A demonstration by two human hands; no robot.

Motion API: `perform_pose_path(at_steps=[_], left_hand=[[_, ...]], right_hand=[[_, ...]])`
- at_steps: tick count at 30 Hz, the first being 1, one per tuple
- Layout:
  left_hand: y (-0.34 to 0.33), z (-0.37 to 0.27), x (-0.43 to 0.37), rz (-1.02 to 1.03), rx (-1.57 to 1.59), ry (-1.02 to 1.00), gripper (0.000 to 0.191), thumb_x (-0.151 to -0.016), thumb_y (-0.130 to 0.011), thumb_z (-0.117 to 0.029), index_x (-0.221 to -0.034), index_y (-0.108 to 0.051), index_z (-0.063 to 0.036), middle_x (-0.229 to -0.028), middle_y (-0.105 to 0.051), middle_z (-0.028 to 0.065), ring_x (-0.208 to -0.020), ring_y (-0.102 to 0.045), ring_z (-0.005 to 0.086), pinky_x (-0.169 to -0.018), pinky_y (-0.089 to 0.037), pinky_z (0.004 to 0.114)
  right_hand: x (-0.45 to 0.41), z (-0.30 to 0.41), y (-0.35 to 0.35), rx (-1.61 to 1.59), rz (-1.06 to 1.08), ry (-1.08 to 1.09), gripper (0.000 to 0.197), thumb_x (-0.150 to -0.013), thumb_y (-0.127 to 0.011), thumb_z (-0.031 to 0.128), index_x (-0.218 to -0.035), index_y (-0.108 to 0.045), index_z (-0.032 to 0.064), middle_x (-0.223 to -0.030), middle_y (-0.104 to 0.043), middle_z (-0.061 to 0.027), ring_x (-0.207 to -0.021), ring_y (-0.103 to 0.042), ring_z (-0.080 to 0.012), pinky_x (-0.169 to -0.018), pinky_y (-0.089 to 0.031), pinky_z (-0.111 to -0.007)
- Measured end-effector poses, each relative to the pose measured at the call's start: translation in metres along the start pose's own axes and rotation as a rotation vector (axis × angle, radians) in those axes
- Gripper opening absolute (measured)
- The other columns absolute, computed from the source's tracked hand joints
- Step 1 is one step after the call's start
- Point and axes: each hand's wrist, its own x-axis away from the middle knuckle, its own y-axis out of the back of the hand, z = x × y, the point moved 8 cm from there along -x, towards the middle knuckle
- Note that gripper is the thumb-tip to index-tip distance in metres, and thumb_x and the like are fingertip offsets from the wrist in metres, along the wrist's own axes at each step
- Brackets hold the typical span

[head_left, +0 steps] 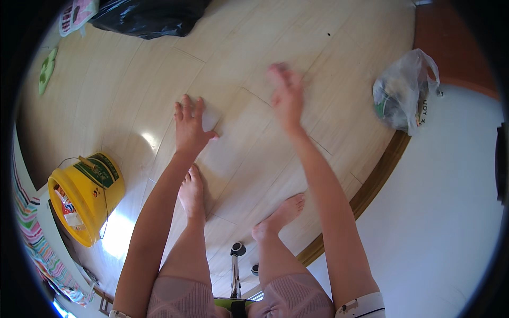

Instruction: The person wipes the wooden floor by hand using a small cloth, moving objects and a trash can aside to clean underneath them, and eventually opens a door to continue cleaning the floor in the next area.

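Observation:
Palm down with fingers spread, my left hand (191, 129) is over the pale wood-look floor (238, 131), above my bare left foot; nothing is in it. Whether it touches the floor I cannot tell. Farther up and to the right, my right hand (287, 93) is blurred, its fingers partly curled; no object shows in it, but the blur hides the finger positions. Both my bare feet are below the hands, and a chair's metal leg with a caster (238, 249) shows between my legs.
A yellow bucket (87, 198) holding packets stands left, near striped fabric (39, 238). Upper left are a black plastic bag (149, 18) and a green slipper (47, 71). At right, a filled translucent plastic bag (405, 91) is by the white wall (437, 190) and its brown baseboard (377, 175).

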Motion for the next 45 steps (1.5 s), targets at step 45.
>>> perform_pose_path(at_steps=[45], left_hand=[[0.376, 0.161, 0.118, -0.285, 0.836, 0.118, 0.057, -0.089, -0.072, -0.036, -0.131, -0.061, 0.0004, -0.125, -0.066, 0.0157, -0.116, -0.062, 0.0278, -0.096, -0.050, 0.037]], right_hand=[[-0.148, 0.397, 0.145, 0.233, 0.678, 0.065, 0.075, -0.086, -0.069, 0.039, -0.152, -0.036, 0.0242, -0.160, -0.026, -0.0137, -0.141, -0.031, -0.0444, -0.108, -0.036, -0.063]])
